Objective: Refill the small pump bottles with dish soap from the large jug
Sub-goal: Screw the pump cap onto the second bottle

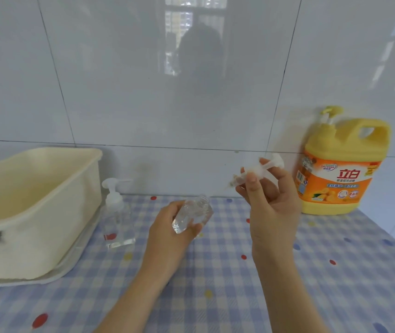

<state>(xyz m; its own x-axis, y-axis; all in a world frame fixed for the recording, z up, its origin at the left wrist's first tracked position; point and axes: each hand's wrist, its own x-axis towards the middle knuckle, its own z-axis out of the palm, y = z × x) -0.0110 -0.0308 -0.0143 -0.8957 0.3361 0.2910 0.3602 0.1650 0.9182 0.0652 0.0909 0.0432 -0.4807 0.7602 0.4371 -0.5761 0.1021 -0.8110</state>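
While the left hand (pixel 167 239) grips the uncapped small bottle (pixel 191 210) mid-frame, the right hand (pixel 273 207) pinches its pump head (pixel 261 168); pouring next likely needs the jug (pixel 343 169).

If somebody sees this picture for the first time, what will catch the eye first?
The yellow jug stands upright at the back right. In the middle, the left hand holds a clear bottle with no pump on it, and the right hand pinches a pump head higher up, to the right of it.
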